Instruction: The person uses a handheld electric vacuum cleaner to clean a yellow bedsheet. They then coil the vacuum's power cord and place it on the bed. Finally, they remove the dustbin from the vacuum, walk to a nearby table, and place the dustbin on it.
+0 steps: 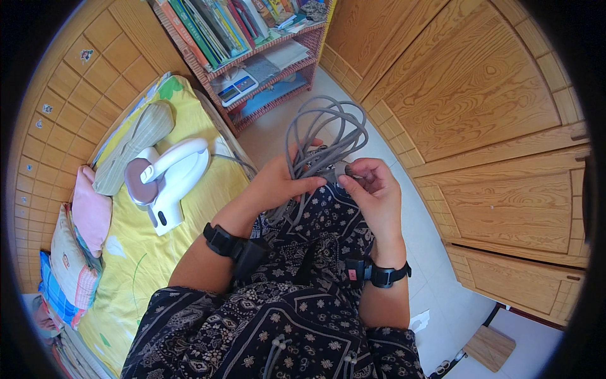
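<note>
A bundle of grey power cord is looped several times and gathered in my left hand, its thumb across the loops. A grey strap or band sits at the bundle's lower right, pinched between the thumb and fingers of my right hand. Both hands are close together above my patterned dark clothing. To the left, on the yellow bed sheet, lies a white handheld appliance with a curved handle and a mauve round part. A grey cord runs from beside it towards me.
A rolled striped cushion and a pink pillow lie on the bed. Ahead stands a wicker-edged shelf with books and a digital scale. Wooden cabinets line the right side. White paper lies on the tiled floor.
</note>
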The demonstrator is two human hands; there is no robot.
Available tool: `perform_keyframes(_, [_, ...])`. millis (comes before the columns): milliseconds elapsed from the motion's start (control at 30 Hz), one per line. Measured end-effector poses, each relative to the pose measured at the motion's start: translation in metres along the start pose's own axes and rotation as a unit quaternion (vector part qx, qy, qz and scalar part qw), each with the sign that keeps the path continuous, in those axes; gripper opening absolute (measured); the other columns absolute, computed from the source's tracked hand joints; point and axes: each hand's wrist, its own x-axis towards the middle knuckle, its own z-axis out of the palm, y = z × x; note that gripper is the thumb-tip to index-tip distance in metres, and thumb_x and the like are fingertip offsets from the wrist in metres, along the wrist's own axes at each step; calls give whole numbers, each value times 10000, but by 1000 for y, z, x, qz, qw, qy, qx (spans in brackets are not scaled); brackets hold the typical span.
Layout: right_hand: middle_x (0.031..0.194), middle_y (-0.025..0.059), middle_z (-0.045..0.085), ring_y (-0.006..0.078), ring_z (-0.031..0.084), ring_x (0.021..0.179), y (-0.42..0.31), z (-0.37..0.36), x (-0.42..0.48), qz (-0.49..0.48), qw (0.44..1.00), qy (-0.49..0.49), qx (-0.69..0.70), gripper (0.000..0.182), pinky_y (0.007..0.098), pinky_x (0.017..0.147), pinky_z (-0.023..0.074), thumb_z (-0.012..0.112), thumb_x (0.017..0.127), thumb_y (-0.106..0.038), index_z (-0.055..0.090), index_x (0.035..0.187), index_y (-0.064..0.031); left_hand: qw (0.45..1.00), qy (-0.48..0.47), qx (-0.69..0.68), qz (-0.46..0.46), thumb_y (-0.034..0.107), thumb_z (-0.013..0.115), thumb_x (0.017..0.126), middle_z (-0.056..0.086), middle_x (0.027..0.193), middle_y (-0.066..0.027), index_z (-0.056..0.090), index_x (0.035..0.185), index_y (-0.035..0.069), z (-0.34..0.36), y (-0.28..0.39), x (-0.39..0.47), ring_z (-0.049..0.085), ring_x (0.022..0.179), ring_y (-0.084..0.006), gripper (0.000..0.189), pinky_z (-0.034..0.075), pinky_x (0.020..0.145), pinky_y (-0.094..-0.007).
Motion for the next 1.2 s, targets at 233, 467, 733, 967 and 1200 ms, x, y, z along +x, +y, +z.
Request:
perform_keyframes(233, [961,57,612,122,593,856,-4,-8,1,108,993,-35,42,221,235,717,491,618,844,-13,505,1034,-14,1000,-16,-12,9,155,739,753,588,845,-2,335,1347,74,0,9,0,577,672,-72,723,402,490,-181])
perform_keyframes(467, [958,71,633,127,603,834,-1,-6,-2,86,984,-22,154,180,257,728,519,562,873,-2,591,1050,16,997,-46,-68,14,141,718,772,584,797,-2,351,1317,65,-2,16,-2,567,657,-70,661,408,480,-187])
perform_keyframes(733, [948,60,641,100,595,840,-20,-1,-7,132,981,-70,124,247,229,731,499,610,849,-28,599,1090,25,997,-30,-71,15,155,726,768,582,793,2,347,1324,70,-3,14,-4,566,659,-65,679,401,480,-183])
perform_keyframes(967, [894,45,643,93,601,814,-3,-2,-4,139,988,-63,26,312,213,647,477,634,856,-103,582,1140,17,999,-47,-10,16,134,722,760,580,849,5,359,1337,72,-3,5,1,552,674,-62,684,406,508,-178])
perform_keyframes(1200, [850,54,643,115,622,666,1,4,-1,182,983,-19,31,342,201,556,450,590,900,-237,583,1127,18,999,-29,13,5,135,709,770,561,823,17,361,1330,76,-1,9,2,522,645,-51,662,404,517,-181])
